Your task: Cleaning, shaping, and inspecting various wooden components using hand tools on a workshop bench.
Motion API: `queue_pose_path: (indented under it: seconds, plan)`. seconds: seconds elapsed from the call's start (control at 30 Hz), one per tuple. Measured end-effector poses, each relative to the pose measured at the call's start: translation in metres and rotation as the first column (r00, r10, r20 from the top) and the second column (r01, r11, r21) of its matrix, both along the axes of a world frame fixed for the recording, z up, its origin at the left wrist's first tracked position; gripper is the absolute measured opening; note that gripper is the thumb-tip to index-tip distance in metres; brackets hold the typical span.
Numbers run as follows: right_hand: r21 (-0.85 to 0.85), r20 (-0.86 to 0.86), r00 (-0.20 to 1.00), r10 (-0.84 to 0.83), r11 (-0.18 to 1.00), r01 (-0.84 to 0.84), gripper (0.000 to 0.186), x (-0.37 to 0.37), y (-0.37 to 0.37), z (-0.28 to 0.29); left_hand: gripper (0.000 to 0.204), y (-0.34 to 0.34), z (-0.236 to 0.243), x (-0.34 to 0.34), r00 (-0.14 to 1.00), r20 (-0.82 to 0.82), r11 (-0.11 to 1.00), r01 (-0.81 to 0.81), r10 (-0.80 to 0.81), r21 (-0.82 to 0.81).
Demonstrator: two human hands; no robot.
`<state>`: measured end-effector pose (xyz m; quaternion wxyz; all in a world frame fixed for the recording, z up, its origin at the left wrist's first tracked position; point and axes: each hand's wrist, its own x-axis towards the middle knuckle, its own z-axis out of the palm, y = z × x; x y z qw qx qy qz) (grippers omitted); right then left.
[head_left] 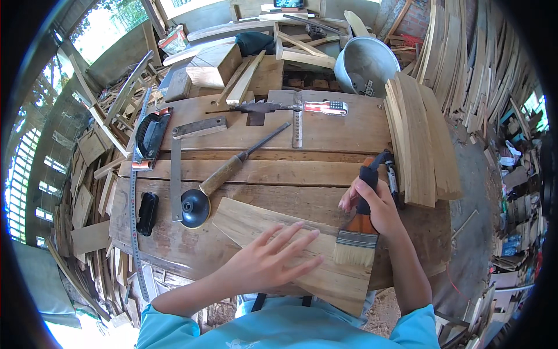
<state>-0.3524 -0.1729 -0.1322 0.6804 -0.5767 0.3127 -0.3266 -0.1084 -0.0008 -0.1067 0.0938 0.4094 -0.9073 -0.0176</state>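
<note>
A pale wooden board (256, 220) lies slantwise across the near edge of the workbench, its right end reaching past the edge toward me. My left hand (283, 256) rests flat over the board's middle, fingers spread. In my right hand (375, 200) is a wide paintbrush (356, 245), gripped by its orange-brown handle, which has a black wrapping near the top. The pale bristles point down at the board's right end and seem to touch it. Left of the board are a wood-handled chisel (224, 173) and a round black disc-shaped thing (196, 208).
On the bench (343, 174) lie a metal bevel gauge (200, 127), a black-handled sanding block (152, 138), a screwdriver (325, 107) and a long steel ruler (132, 232). Stacked planks (412, 139) stand at the right, near a grey bucket (367, 65). Wood scraps surround the bench.
</note>
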Motion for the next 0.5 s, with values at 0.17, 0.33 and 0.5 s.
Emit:
queue_pose_path:
  seconds: [0.17,0.33,0.5]
  plan:
    - [-0.009,-0.004,1.000,0.021,1.000,-0.021,0.034,-0.001,-0.001,-0.003,0.097,-0.018,0.006,0.006,0.999,-0.040,0.992,-0.015,0.020,0.122]
    - [-0.153,-0.055,0.998,-0.041,0.988,0.033,0.027,-0.016,0.012,0.011,0.124,-0.025,0.006,0.004,0.977,-0.064,0.968,-0.190,0.202,0.167]
    - [-0.109,-0.107,0.992,0.064,0.991,-0.075,0.020,-0.045,0.042,0.031,0.122,-0.025,0.002,0.004,0.972,-0.069,0.957,-0.207,0.225,0.206]
